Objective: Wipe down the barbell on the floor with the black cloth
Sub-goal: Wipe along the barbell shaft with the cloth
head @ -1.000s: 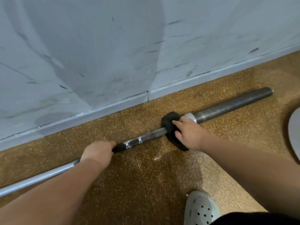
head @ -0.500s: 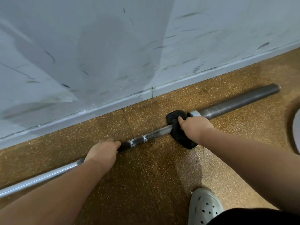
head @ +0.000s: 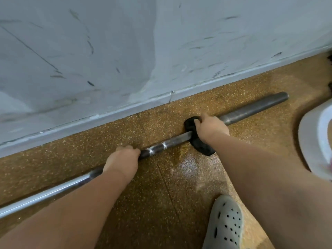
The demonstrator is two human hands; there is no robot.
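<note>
A long steel barbell (head: 172,141) lies on the speckled brown floor, running from lower left to upper right beside the wall. My left hand (head: 124,159) grips the thin shaft near its middle. My right hand (head: 211,128) holds the black cloth (head: 203,149) wrapped around the bar where the shaft meets the thicker sleeve (head: 255,107). The cloth hangs down onto the floor below my right hand. The collar of the bar is hidden under the cloth and hand.
A scuffed pale wall (head: 125,51) with a skirting runs just behind the bar. A white rounded object (head: 316,141) sits at the right edge. My foot in a grey perforated clog (head: 224,225) stands near the bottom. A wet shine shows on the floor (head: 190,166).
My right hand has slid the black cloth a little to the right along the bar, toward the sleeve. My left hand keeps its grip on the shaft.
</note>
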